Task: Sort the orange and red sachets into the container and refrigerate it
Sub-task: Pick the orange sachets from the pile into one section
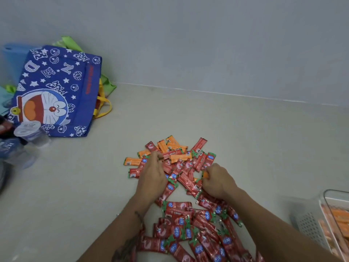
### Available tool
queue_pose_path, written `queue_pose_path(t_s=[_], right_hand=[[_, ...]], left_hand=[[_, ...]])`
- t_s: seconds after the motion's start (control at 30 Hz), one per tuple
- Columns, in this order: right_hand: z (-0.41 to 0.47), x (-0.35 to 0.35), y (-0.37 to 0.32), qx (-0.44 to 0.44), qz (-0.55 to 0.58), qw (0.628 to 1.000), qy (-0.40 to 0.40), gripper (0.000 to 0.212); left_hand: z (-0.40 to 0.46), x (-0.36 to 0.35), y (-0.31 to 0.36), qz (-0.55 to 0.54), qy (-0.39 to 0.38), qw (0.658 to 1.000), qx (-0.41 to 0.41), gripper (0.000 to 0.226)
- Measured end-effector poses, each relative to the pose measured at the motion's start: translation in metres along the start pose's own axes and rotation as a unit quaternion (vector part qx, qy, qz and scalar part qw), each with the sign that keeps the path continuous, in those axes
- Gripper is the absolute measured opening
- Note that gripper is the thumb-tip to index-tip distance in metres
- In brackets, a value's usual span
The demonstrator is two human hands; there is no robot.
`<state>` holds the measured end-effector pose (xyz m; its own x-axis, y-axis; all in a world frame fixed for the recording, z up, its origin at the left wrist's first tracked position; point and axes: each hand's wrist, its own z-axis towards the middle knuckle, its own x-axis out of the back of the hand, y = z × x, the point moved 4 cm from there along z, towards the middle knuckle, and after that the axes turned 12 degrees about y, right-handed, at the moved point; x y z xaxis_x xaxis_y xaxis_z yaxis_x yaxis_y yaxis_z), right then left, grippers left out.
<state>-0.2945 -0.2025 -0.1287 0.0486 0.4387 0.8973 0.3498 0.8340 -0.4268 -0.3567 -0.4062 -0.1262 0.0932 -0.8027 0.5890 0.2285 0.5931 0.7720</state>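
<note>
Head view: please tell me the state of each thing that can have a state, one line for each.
left hand: fingers curled, on the sachet pile.
right hand: pinching an orange sachet.
red sachets: loose heap on the counter, unsorted.
orange sachets: some at the far edge of the pile.
container: open, orange sachets inside.
blue bag: lying on its side.
plastic cup: sealed with a lid.

Head view, downward, close over floor (pixel 75 186)
</note>
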Motion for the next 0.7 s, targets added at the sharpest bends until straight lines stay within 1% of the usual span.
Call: queue_pose_path(t_s=[0.03, 0.1, 0.23, 0.3, 0.33, 0.47, 0.6, 0.7], right_hand=[[0.0, 0.0, 0.0, 0.007, 0.005, 1.0, -0.007, 0.022], [0.002, -0.003, 0.001, 0.002, 0.011, 1.0, -0.027, 0.004], [0.003, -0.007, -0.003, 0.024, -0.018, 0.998, -0.05, 0.006], [0.004, -0.007, -0.007, 0.043, -0.034, 0.997, -0.051, 0.019], [0.005, -0.005, -0.008, 0.048, -0.035, 0.997, -0.049, 0.02], [0.02, 0.009, -0.008, 0.055, -0.001, 0.998, -0.04, 0.007], [0.039, 0.027, -0.02, 0.054, 0.092, 0.994, -0.036, 0.009], [0.052, 0.029, -0.035, 0.032, 0.139, 0.989, -0.031, 0.013]], left_hand=[[0.007, 0.003, -0.005, 0.009, -0.003, 1.0, 0.005, 0.01], [0.022, 0.009, -0.015, 0.04, -0.006, 0.999, -0.002, 0.017], [0.039, 0.021, -0.035, 0.138, -0.046, 0.989, -0.018, 0.041], [0.045, 0.027, -0.045, 0.183, -0.062, 0.981, -0.009, 0.046], [0.047, 0.03, -0.05, 0.204, -0.067, 0.977, -0.002, 0.046], [0.054, 0.036, -0.069, 0.261, -0.094, 0.961, 0.01, 0.033], [0.05, 0.036, -0.081, 0.27, -0.103, 0.957, 0.013, 0.027], [0.045, 0.035, -0.087, 0.269, -0.088, 0.959, -0.011, 0.024]])
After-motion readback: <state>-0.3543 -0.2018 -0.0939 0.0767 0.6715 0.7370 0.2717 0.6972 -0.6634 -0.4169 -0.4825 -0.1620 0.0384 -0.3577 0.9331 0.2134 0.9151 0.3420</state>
